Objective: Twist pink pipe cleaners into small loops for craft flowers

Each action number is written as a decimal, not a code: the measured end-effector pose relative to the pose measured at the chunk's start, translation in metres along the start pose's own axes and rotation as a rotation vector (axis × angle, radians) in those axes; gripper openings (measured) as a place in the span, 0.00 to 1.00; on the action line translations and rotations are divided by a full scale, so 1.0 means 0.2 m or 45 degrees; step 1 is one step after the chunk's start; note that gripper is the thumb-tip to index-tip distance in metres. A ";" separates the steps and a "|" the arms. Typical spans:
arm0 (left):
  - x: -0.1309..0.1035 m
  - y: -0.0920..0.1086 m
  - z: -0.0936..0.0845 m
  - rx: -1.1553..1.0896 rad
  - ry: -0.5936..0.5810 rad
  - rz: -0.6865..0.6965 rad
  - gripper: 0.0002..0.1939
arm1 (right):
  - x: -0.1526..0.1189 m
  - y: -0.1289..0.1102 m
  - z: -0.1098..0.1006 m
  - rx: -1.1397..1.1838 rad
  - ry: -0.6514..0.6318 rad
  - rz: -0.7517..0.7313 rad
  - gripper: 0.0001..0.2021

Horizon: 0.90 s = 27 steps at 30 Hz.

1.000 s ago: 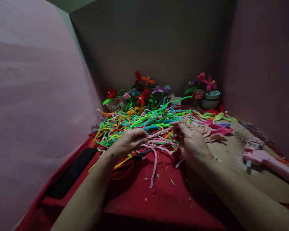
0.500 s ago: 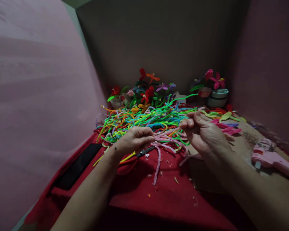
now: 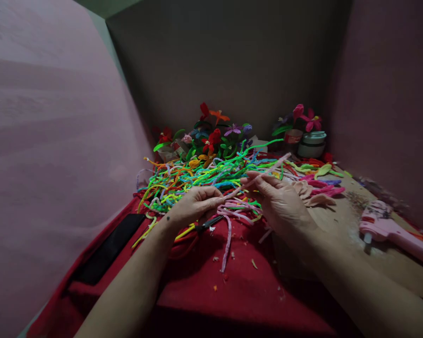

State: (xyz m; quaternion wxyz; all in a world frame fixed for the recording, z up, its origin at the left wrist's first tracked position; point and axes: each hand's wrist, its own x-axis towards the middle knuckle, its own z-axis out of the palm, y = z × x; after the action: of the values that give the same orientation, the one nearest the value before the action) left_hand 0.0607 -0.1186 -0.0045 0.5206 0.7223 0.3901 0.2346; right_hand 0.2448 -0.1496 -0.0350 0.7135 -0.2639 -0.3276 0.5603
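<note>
A pale pink pipe cleaner (image 3: 237, 191) stretches between my two hands, its far end sticking up past the right one. My left hand (image 3: 200, 203) pinches its near end between thumb and fingers. Farther along the strand, my right hand (image 3: 277, 192) has thumb and fingers closed on it. More pink pipe cleaners (image 3: 227, 241) lie just below, one trailing toward me over the red cloth. Behind the hands spreads a heap of green, blue, orange and yellow pipe cleaners (image 3: 197, 176). Scissors (image 3: 211, 222) with dark blades lie partly hidden under my left hand.
A black phone-like slab (image 3: 109, 249) lies at left on the red cloth (image 3: 232, 300). At right, a pink glue gun (image 3: 380, 224) rests on cardboard near finished petals (image 3: 324, 188). Fuzzy flowers (image 3: 211, 141) and a lidded jar (image 3: 312, 144) stand along the back wall.
My right hand has moved left, closer to my left hand, along the pink pipe cleaner. More of its far end now shows beyond the fingers. The view has shifted slightly.
</note>
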 end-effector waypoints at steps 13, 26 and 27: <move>0.04 -0.03 0.07 -0.640 0.181 0.251 0.11 | -0.11 0.09 0.02 -0.522 -0.300 0.214 0.12; 0.04 -0.02 0.17 -0.754 0.225 0.113 0.15 | -0.14 0.10 0.04 -0.681 -0.317 0.443 0.07; 0.04 -0.02 0.17 -0.734 0.229 0.102 0.15 | -0.14 0.09 0.05 -0.723 -0.331 0.445 0.09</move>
State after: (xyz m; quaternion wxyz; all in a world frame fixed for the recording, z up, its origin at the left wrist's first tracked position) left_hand 0.0894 -0.1299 -0.0202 0.6578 0.5359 0.3232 0.4191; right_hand 0.2209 -0.1732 -0.0471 0.4575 -0.4303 -0.5081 0.5894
